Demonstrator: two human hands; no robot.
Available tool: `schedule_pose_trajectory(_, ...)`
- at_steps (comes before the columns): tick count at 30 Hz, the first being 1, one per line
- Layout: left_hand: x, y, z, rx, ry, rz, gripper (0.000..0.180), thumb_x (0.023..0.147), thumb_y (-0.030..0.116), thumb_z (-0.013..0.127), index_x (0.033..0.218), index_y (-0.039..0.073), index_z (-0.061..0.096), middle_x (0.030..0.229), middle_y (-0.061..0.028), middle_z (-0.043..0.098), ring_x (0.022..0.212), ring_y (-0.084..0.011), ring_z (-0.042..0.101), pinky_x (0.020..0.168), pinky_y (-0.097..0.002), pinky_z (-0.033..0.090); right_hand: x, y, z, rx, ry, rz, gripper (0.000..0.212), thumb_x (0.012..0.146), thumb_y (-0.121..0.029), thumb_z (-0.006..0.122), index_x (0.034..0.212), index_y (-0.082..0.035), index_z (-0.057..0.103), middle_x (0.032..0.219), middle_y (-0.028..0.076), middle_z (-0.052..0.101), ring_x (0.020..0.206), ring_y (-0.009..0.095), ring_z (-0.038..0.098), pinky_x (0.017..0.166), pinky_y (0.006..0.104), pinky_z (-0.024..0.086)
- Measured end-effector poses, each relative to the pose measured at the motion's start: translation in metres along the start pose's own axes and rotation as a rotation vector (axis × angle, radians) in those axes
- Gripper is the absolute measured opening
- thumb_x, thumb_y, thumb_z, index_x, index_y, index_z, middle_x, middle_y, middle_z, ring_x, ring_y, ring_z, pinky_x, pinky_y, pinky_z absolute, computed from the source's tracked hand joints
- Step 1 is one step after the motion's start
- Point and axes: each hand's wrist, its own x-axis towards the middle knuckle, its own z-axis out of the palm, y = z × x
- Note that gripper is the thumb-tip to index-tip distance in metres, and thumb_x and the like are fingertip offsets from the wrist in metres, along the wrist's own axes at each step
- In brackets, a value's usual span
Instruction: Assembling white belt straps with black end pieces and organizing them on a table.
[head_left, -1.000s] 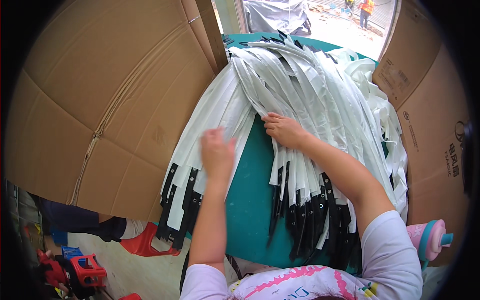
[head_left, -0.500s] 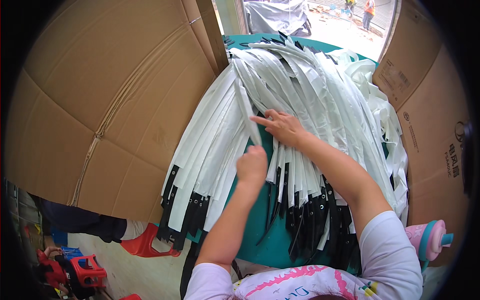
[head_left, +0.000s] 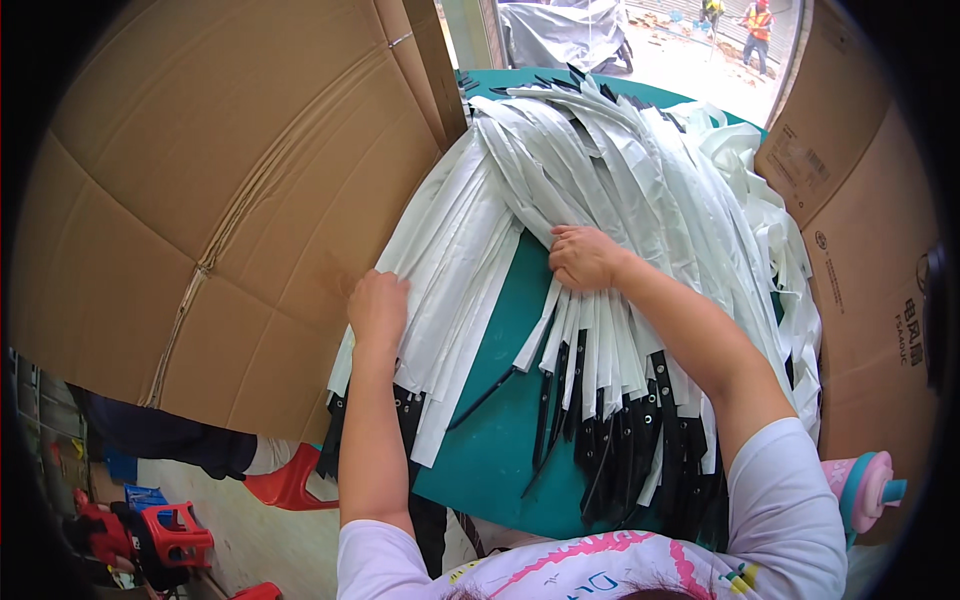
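Long white fabric strips fan out over a teal table [head_left: 500, 400] in two groups. My left hand [head_left: 378, 310] is closed at the outer edge of the left group of strips [head_left: 455, 290], its fingertips partly hidden. At the inner edge of the right group of strips [head_left: 650, 220], my right hand [head_left: 586, 258] has its fingers curled together around a white strip near the lower part of the bundle. Black end bands with metal eyelets [head_left: 625, 430] hang from the lower ends of the strips. One thin black end [head_left: 485, 398] sticks out across the gap between the groups.
A large cardboard sheet [head_left: 250, 200] stands along the left side, and a cardboard box [head_left: 860, 220] along the right. Looser white strips [head_left: 775, 230] are heaped at the right edge. A pink bottle [head_left: 865, 490] sits at lower right; red stools [head_left: 180, 535] stand at lower left.
My left hand has moved left, from the middle gap to the outer left strips. The strip held upright between my hands now lies among the left group. My right hand's extended finger has curled in.
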Motion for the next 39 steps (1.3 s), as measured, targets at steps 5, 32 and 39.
schedule_pose_trajectory(5,-0.025,0.061,0.022,0.075,-0.021,0.089,0.013,0.08,0.008,0.052,0.076,0.004,0.064,0.071,-0.0146,0.064,0.066,-0.0327,0.066,0.056,-0.0404,0.053,0.008,-0.029,0.005,0.146,0.27,0.38,0.044,0.083,-0.021,0.053,0.126,-0.018,0.047,0.072,0.014,0.062,0.078,0.029,0.062,0.079,0.0397,0.05)
schedule_pose_trajectory(32,-0.056,0.106,0.033,-0.18,-0.029,0.03,0.021,0.089,0.026,0.052,0.094,0.006,0.049,0.085,-0.0135,0.063,0.067,-0.0337,0.064,0.056,-0.0451,0.05,0.028,-0.04,0.018,0.166,0.348,0.352,0.056,0.086,-0.014,0.052,0.139,-0.025,0.035,0.085,0.01,0.062,0.093,0.028,0.058,0.082,0.0376,0.047)
schedule_pose_trajectory(39,-0.076,0.105,0.041,-0.313,-0.189,0.261,0.024,0.087,0.025,0.056,0.096,0.004,0.054,0.087,-0.0128,0.058,0.086,-0.0295,0.06,0.071,-0.0438,0.05,0.015,-0.031,0.026,0.208,0.294,0.302,0.023,0.075,-0.006,0.06,0.096,-0.014,0.064,0.109,0.006,0.053,0.096,0.027,0.056,0.086,0.0372,0.046)
